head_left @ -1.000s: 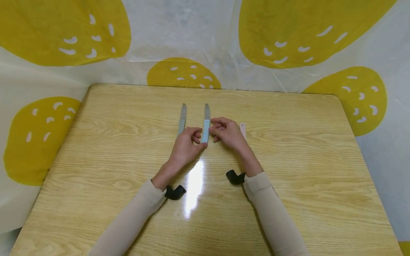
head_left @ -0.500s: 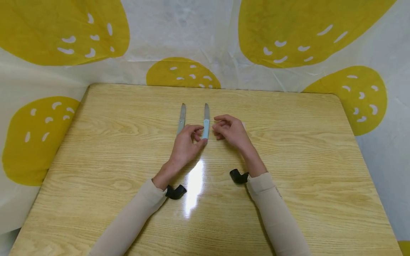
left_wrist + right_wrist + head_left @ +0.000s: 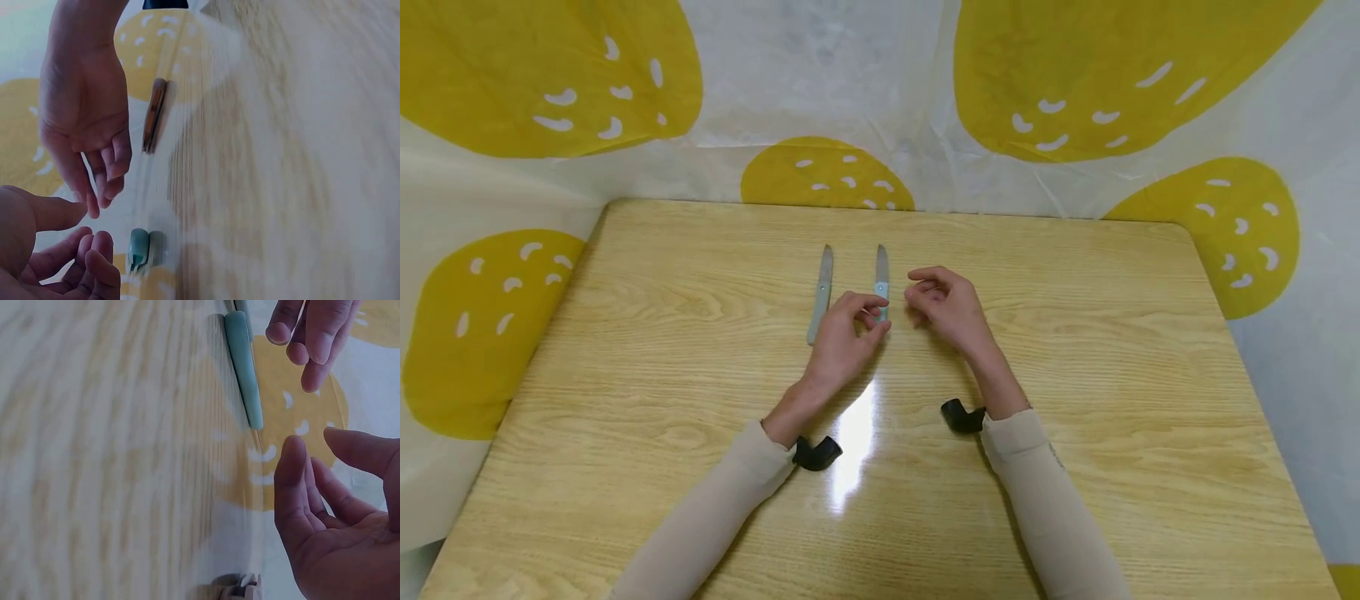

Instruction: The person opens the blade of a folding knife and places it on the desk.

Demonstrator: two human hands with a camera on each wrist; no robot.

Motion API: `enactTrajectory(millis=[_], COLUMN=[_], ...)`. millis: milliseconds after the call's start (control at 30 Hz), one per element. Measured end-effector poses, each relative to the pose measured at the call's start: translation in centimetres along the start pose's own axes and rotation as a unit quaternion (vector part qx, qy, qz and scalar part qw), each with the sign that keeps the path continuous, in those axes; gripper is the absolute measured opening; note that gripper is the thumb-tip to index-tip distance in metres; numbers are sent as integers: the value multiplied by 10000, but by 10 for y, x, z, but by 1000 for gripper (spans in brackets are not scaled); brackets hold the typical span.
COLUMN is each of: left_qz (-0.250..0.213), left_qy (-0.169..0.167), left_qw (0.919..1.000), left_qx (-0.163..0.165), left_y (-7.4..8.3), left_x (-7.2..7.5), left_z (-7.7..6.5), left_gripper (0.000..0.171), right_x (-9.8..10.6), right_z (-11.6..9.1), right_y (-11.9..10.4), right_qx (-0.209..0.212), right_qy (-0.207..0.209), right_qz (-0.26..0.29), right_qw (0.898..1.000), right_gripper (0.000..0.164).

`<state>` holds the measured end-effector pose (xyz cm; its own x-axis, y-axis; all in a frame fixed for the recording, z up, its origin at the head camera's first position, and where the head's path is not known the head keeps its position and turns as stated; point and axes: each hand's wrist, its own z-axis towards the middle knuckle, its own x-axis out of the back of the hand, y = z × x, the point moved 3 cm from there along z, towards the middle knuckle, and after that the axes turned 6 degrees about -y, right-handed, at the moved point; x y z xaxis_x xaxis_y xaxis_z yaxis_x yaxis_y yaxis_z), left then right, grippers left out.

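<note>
A light blue folding knife (image 3: pixel 882 273) lies on the table, its blade out and pointing to the far edge. My left hand (image 3: pixel 844 337) hovers over its handle, thumb and fingertips apart, covering the lower part in the head view. The right wrist view shows the bare blue handle (image 3: pixel 242 369) below both hands. Left of it lies a grey-green folding knife (image 3: pixel 821 296), also with the blade out. My right hand (image 3: pixel 953 310) hangs to the right of the blue knife, fingers loosely bent around nothing. A pinkish knife handle (image 3: pixel 154 115) sits under it, hidden in the head view.
The wooden table (image 3: pixel 1112 400) carries a bright light reflection (image 3: pixel 853 450) near its middle. A white curtain with yellow shapes (image 3: pixel 827 171) stands along the back and sides. Black wrist devices (image 3: pixel 817 454) stick out at both cuffs.
My right hand has drawn away from the blue knife to the right, over the pink handle. My left fingers have come off the blue handle and risen slightly. The knives stay in place.
</note>
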<state>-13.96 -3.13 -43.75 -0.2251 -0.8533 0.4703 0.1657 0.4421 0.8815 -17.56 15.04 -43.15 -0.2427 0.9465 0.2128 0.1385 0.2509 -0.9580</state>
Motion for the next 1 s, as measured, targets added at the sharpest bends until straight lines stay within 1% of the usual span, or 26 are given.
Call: enactTrajectory(millis=[167,267,333,467,667,833,1000], left_qz=[-55,-96,-137,-135,-184,-218,-219], left_qy=[18,-16,-63,-226,-472,-737,-998], left_qw=[9999,9999,9998,9996,9986,9970,9947], left_qx=[-90,-108,-112,-105,-134,-73,60], left_y=[2,5,8,11,16,20,20], left_x=[-6,-10,-12,-17,-28,-36,-43], left_z=[0,0,0,0,2,4,4], left_gripper=[25,25,26,28,32,35,38], right_x=[6,11,14,21,33,42,47], right_z=[-6,-7,-8,-10,-10,-10,-11], right_y=[-5,-5,-6,-4,3,7,11], right_qx=[160,219,252,279,131,52,-38], right_qy=[334,534,635,778,962,1143,1183], right_qz=[-432,-590,-601,-735,-928,-1139,-1169], right_qw=[9984,9966,9959,9939,9909,9869,9861], right_gripper=[34,32,31,31,30,30,30])
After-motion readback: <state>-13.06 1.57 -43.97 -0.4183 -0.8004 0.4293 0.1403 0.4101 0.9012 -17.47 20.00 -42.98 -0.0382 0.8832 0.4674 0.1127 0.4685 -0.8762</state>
